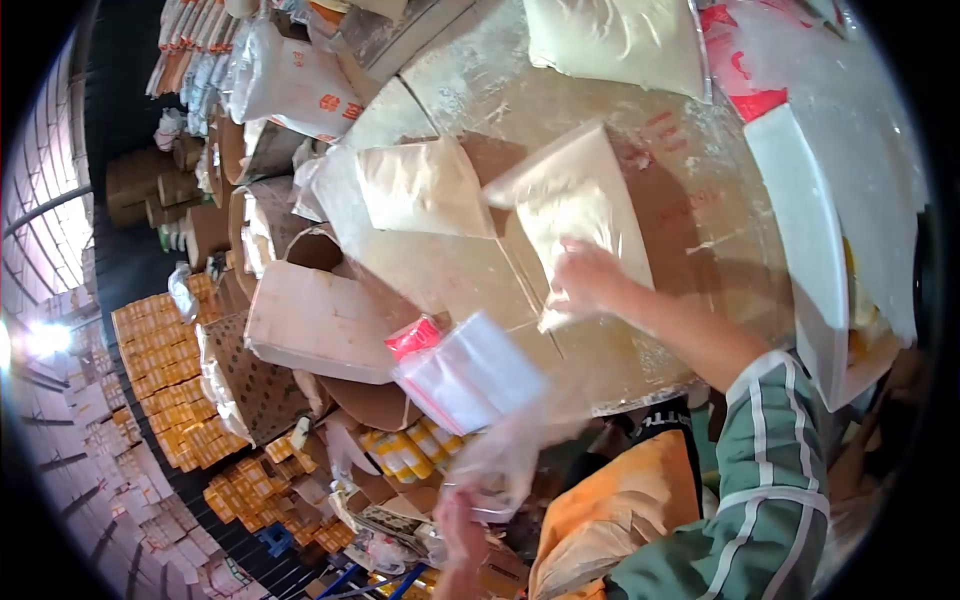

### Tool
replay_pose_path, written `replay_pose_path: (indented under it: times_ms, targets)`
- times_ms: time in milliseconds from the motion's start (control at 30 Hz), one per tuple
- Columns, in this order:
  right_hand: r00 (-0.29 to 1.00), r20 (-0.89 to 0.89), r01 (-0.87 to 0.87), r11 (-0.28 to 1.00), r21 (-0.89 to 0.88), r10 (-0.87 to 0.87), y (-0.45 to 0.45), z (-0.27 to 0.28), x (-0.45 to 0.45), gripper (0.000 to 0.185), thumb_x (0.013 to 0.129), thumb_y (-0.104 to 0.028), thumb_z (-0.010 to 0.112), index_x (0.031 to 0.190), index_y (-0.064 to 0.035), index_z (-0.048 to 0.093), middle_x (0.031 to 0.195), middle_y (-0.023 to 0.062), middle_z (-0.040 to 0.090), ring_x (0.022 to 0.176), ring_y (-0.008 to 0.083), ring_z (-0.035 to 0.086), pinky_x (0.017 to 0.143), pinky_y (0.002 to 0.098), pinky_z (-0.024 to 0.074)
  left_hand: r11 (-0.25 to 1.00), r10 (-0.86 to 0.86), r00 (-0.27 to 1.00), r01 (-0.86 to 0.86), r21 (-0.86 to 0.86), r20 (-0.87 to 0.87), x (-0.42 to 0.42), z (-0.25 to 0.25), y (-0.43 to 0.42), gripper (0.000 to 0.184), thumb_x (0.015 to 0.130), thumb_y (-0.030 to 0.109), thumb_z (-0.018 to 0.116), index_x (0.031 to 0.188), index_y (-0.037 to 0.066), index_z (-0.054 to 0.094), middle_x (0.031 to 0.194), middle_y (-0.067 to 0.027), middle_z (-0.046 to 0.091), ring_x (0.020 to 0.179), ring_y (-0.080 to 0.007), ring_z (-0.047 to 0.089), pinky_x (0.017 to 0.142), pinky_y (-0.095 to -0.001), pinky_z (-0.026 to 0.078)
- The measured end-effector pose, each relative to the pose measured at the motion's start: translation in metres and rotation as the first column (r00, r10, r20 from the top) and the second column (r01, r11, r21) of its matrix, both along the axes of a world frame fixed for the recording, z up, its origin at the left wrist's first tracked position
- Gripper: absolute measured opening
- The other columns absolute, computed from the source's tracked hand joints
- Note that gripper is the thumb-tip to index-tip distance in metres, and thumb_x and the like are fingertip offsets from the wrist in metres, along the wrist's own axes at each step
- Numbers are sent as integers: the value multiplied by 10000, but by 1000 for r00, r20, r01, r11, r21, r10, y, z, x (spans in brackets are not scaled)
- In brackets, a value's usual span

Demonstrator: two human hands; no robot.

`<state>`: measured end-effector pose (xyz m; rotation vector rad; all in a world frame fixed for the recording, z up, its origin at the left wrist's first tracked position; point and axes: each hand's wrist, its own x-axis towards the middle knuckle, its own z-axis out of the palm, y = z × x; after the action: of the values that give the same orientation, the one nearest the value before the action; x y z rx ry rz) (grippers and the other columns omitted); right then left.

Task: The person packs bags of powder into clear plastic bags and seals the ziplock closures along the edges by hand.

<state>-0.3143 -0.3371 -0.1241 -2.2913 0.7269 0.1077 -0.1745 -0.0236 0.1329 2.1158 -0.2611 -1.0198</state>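
The right hand [585, 277] rests on a bag of pale powder [590, 212], its fingers bent; whether they pinch the plastic, I cannot tell. This bag lies flat on the table [450, 268], beside a second filled bag [425, 188]. The left hand [463, 530] is closed on an empty clear bag [500, 468], near the stack of flat bags [470, 372].

The powder bag looks soft and rather heavy, and its content may shift and sag. It is better supported from below with a wide palm, because dusty film can slip. The clear bag seems very light and limp; its edge suits the fingertips.
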Motion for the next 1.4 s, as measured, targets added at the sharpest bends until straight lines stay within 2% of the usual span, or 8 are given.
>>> replay_pose_path:
  times_ms: [67,133,200,267,333,400,733,1400]
  targets:
    - [999,-4,-53,999,1,53,44,-18,-26,311,754,-466,648,824,-181,752,943,84,701,1194,349,522,1054,413,362,982,-163,943,183,-41,291,18,11,-28,350,923,294,613,1071,-23,610,919,-145,638,822,-298,616,745,-397,497]
    - [988,136,76,996,-44,-69,96,-26,-58,307,748,-457,642,751,-165,737,791,50,695,976,285,620,999,391,406,679,-452,-80,615,401,888,60,7,-46,309,904,255,624,1046,-18,599,895,-154,647,804,-343,590,757,-425,472]
    - [1000,22,9,994,110,-11,120,-20,-79,275,746,-433,648,761,-173,736,786,37,697,940,272,631,943,380,441,745,-376,-245,494,449,894,68,14,-67,210,903,190,597,974,-6,614,854,-141,652,795,-293,598,707,-407,486]
    - [994,-103,-10,965,262,38,150,-13,-98,243,743,-410,655,771,-181,734,780,24,698,904,259,643,886,369,475,755,256,952,-90,-649,166,63,0,-87,131,879,88,549,832,1,636,827,-118,659,827,-244,612,679,-380,509]
    - [993,-97,100,902,419,-65,180,-9,-119,182,741,-346,673,787,-179,732,803,35,703,863,239,650,793,365,505,704,-136,801,492,-512,583,93,-61,-88,157,860,32,502,935,-12,632,927,-100,663,838,-204,614,635,-323,512]
    - [945,-5,277,788,549,-328,195,5,-127,192,763,-254,683,893,-117,716,887,62,694,911,257,632,837,372,488,661,180,983,-99,-744,29,56,-109,-127,387,819,-2,518,1206,-16,526,1007,-83,650,837,-213,613,638,-295,507]
    - [857,-133,493,867,-72,-498,141,5,-86,1065,524,-397,879,1399,-54,376,1340,184,465,1257,375,411,1070,465,320,897,-335,782,435,-75,526,-7,-308,-71,662,815,-81,470,1444,62,324,1118,-170,541,957,-364,581,818,-422,480]
    - [898,-90,395,700,595,-430,135,-37,-86,364,836,-210,725,1097,2,585,981,141,681,882,189,639,817,300,483,543,-681,487,837,-69,548,-28,-310,-30,551,764,33,595,1301,152,564,929,-87,574,861,-279,574,747,-381,503]
